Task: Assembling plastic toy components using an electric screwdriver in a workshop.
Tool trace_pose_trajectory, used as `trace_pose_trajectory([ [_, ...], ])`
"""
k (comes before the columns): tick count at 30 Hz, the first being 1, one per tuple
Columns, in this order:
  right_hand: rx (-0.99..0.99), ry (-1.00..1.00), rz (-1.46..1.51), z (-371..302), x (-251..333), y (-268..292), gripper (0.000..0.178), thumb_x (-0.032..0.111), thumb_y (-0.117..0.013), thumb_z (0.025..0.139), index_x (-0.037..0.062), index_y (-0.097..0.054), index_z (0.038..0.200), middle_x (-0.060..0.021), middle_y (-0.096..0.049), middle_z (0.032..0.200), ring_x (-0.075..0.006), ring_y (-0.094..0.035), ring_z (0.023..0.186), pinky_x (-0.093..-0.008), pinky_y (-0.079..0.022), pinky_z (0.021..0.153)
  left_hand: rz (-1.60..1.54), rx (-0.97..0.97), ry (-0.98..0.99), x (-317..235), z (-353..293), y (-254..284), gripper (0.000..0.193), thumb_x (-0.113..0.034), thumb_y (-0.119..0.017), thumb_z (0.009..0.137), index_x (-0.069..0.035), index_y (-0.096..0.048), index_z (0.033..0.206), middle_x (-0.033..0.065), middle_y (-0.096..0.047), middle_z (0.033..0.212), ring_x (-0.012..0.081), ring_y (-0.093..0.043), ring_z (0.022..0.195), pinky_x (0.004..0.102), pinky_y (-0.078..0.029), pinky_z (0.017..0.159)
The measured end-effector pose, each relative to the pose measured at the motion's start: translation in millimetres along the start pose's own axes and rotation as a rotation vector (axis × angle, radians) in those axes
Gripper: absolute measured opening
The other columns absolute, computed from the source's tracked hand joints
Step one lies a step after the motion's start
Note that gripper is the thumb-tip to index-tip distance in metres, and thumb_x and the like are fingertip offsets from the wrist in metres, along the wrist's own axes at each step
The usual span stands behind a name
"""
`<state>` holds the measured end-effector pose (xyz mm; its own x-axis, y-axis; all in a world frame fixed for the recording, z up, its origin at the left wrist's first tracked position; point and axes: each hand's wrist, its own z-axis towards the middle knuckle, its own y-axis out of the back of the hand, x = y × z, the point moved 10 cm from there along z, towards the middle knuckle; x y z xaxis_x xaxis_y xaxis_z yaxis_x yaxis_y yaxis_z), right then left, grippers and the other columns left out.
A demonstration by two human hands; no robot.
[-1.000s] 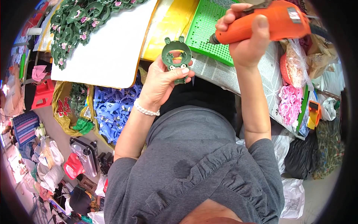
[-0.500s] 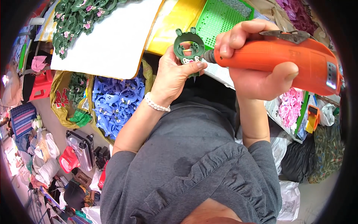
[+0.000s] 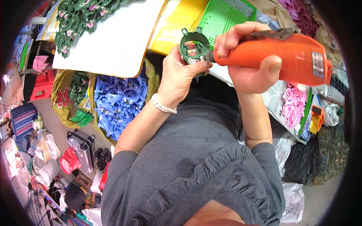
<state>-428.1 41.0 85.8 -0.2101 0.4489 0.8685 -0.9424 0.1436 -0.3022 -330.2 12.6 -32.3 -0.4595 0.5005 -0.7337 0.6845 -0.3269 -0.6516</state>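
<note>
Pinched in my left hand is a dark green plastic ring-shaped part with two ear-like tabs at its top and small white-and-pink pieces at its lower edge. Wrapped around an orange electric screwdriver is my right hand, its thumb stretched along the tool's near side. The screwdriver lies roughly level, its dark nose beside the lower right of the green part, close to my left thumb. Whether the tip touches the part cannot be made out. A metal clip sits on the tool's far side.
A white board at the left carries a heap of green parts. Below it stands a sack of blue parts. Beyond my hands lies a green perforated tray; pink parts are at the right. A red stool stands far left.
The screwdriver's body has swung left and slightly up, with its back end lower in blur and turned. My left hand and the green part have shifted slightly right.
</note>
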Motion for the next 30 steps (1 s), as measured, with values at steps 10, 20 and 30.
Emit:
trace_pose_trajectory([
  [10, 0.198, 0.052, 0.196, 4.1, 12.4, -7.6, 0.077, 0.068, -0.055, 0.073, 0.0003, -0.047, 0.109, -0.0094, -0.053, 0.085, -0.0195, -0.052, 0.069, -0.0357, -0.043, 0.066, -0.003, 0.012, -0.013, 0.4, 1.3, -0.7, 0.038, 0.009, -0.068, 0.071, -0.002, -0.050, 0.103, 0.0092, -0.062, 0.086, 0.0165, -0.062, 0.071, 0.0279, -0.053, 0.062],
  [20, -0.295, 0.144, 0.008, 38.4, -21.7, 59.2, 0.048, 0.044, -0.062, 0.080, 0.0032, -0.046, 0.101, -0.0082, -0.052, 0.072, -0.0148, -0.053, 0.059, -0.0259, -0.046, 0.053, 0.008, -0.105, 0.057, -8.0, 8.9, 22.2, 0.049, 0.004, -0.061, 0.075, -0.008, -0.042, 0.119, 0.0107, -0.058, 0.103, 0.0226, -0.064, 0.081, 0.0329, -0.053, 0.067],
  [30, -0.295, 0.163, -0.118, 43.7, -36.5, 72.6, 0.043, 0.037, -0.060, 0.080, -0.0027, -0.049, 0.091, -0.0098, -0.053, 0.069, -0.0174, -0.055, 0.057, -0.0306, -0.049, 0.053, 0.067, -0.054, 0.154, -1.8, 8.1, 20.0, 0.049, 0.002, -0.064, 0.076, -0.009, -0.043, 0.119, 0.0081, -0.058, 0.103, 0.0204, -0.065, 0.074, 0.0264, -0.053, 0.056],
])
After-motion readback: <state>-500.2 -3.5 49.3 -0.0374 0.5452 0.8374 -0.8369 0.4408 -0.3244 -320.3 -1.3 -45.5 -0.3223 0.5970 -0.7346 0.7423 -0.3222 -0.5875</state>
